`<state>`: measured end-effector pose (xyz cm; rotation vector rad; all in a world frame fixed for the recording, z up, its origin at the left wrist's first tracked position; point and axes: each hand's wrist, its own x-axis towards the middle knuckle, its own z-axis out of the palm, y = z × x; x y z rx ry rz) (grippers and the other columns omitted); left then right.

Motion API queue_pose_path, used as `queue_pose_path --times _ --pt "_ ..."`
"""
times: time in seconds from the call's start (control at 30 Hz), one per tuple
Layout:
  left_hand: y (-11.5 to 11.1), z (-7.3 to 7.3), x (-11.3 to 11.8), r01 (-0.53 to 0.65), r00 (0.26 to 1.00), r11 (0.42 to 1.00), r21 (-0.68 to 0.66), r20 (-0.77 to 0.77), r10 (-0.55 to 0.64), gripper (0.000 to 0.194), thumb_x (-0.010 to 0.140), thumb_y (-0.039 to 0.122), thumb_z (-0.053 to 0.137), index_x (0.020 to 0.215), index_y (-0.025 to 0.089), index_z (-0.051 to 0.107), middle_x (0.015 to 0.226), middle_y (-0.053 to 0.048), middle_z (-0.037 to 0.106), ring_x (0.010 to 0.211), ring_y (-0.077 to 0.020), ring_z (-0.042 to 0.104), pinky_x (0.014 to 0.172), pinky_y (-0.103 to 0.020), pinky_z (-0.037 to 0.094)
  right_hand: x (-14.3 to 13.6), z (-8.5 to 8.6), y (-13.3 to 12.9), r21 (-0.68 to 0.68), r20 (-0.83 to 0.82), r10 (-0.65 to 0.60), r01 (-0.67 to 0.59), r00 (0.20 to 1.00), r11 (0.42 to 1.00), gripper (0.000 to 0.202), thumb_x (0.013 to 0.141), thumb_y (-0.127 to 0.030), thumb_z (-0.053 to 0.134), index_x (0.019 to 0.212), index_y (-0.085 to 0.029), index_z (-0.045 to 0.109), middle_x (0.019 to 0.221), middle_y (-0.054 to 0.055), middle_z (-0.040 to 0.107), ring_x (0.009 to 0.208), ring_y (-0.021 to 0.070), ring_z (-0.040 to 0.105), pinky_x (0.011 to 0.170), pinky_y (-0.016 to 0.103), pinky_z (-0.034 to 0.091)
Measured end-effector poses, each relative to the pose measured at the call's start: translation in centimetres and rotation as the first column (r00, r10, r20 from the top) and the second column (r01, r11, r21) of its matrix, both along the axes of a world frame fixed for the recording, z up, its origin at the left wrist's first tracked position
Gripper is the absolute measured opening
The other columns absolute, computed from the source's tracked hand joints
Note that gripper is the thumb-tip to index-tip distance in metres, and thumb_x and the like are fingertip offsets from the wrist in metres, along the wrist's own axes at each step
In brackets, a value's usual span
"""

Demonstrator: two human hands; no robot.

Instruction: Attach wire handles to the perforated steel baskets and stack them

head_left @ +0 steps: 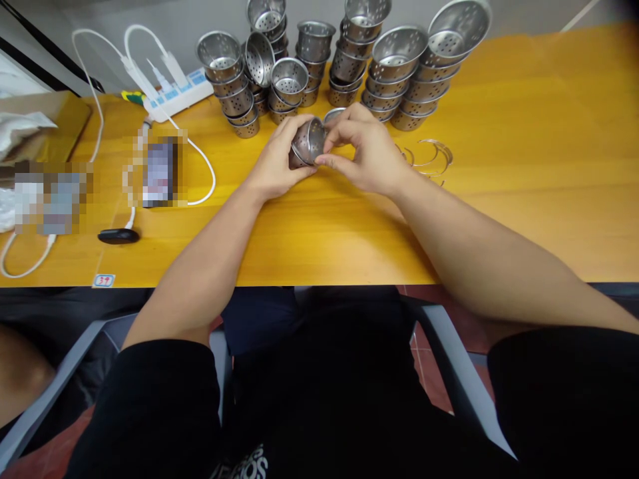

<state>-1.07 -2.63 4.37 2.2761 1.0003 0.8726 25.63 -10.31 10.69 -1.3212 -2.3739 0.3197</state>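
Note:
Over the yellow table, my left hand (280, 159) is wrapped round a perforated metal cup (308, 141), which is tilted with its opening toward the right. The fingers of my right hand (367, 148) are pinched together at the cup's rim; whatever they hold is too small to make out. Behind my right hand, another metal rim (333, 114) shows in part. Thin curved metal wires (436, 156) lie on the table just right of my right wrist.
Stacks of perforated metal cups (384, 86) stand along the back. To the left are a white power strip (182, 96) with cables, a blurred phone (160, 171), a black oval object (118, 236) and a cardboard box (74, 123). A person's knee shows at lower left.

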Motion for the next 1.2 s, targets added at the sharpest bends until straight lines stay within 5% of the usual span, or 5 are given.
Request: queue_pose_path --times 0.33,0.63,0.83,0.97,1.2 --pt "3.1 -3.2 -0.6 -0.038 0.991 0.988 0.149 0.131 0.018 0.097 0.085 0.037 0.110 0.173 0.042 0.070 0.186 -0.012 0.075 0.180 -0.0514 0.065 0.156 -0.075 0.052 1.9 -5.1 4.0 0.056 -0.584 0.030 0.004 0.811 0.998 0.049 0.097 -0.094 0.107 0.105 -0.049 0.091 0.131 0.010 0.086 0.152 0.0550 0.072 0.123 0.084 0.071" --pt "3.9 -4.3 -0.8 -0.040 0.988 0.989 0.144 0.152 0.018 0.100 0.086 0.032 0.109 0.176 0.043 0.066 0.188 -0.012 0.072 0.183 -0.0500 0.063 0.158 -0.075 0.051 2.3 -3.4 2.4 0.063 -0.397 -0.032 0.063 0.917 0.996 0.040 0.109 -0.089 0.095 0.123 -0.052 0.091 0.141 0.010 0.086 0.157 0.0556 0.069 0.132 0.086 0.066" --pt "4.8 -4.8 -1.3 -0.071 0.987 0.990 0.120 0.153 0.052 0.107 0.085 0.030 0.109 0.180 0.041 0.061 0.190 -0.013 0.070 0.185 -0.0505 0.060 0.160 -0.074 0.048 10.3 -3.4 4.9 -0.036 0.073 -0.029 0.031 0.997 0.999 0.068 0.095 -0.091 0.104 0.094 -0.029 0.078 0.119 0.017 0.078 0.122 0.0623 0.085 0.119 0.098 0.067" --pt "4.9 -4.9 -1.1 -0.057 0.982 0.991 0.118 0.183 0.034 0.106 0.082 0.030 0.110 0.176 0.044 0.064 0.189 -0.011 0.071 0.184 -0.0513 0.060 0.161 -0.078 0.046 14.0 -5.6 7.1 -0.062 -0.025 0.062 -0.064 0.998 0.996 0.085 0.091 -0.109 0.099 0.091 -0.028 0.075 0.105 0.011 0.076 0.141 0.0616 0.083 0.126 0.086 0.069" --pt "4.0 -4.2 -0.5 -0.047 0.984 0.995 0.092 0.176 0.030 0.105 0.082 0.039 0.114 0.174 0.045 0.065 0.192 -0.011 0.069 0.185 -0.0530 0.058 0.161 -0.080 0.046 6.7 -2.1 2.7 0.095 -0.056 -0.016 0.021 0.998 0.995 0.046 0.120 -0.079 0.078 0.131 -0.034 0.083 0.137 0.016 0.086 0.122 0.0534 0.086 0.117 0.085 0.072"
